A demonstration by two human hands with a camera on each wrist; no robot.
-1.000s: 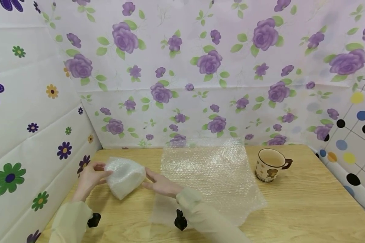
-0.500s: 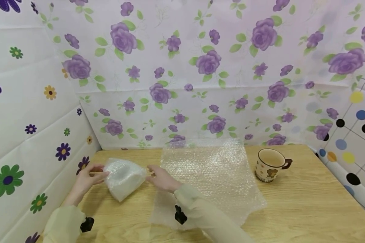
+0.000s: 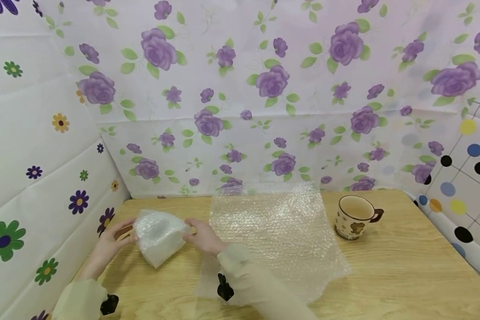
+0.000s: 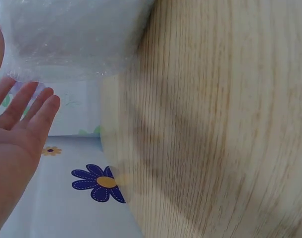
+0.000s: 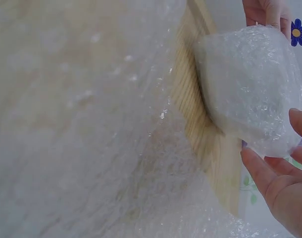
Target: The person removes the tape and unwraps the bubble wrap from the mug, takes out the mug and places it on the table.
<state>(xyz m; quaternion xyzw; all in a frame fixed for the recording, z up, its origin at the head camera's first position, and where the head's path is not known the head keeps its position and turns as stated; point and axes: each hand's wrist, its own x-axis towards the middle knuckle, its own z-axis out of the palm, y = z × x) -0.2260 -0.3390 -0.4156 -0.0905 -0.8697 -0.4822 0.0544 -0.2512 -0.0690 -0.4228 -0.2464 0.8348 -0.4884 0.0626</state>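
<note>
A bubble-wrapped bundle [image 3: 160, 238] lies at the left of the wooden table, its contents hidden under the cloudy layers. At its left end is my left hand [image 3: 110, 244], thumb at the wrap. In the left wrist view that hand's fingers [image 4: 39, 116] are straight and spread, tips right at the wrap's edge. My right hand [image 3: 205, 237] pinches the right end of the bundle [image 5: 255, 84]. In the right wrist view, its thumb [image 5: 300, 123] lies on one side of the wrapped corner and the fingers on the other.
A flat sheet of bubble wrap [image 3: 276, 235] spreads over the middle of the table, partly under my right forearm. To its right stands a cream mug [image 3: 354, 218] with a brown handle. Flower-printed sheets [image 3: 224, 151] border the table [image 3: 396, 266] at the back and left.
My left fingers have straightened and shifted slightly along the bundle's left end. The right fingers have moved a little and still hold the right end. The head view has turned slightly.
</note>
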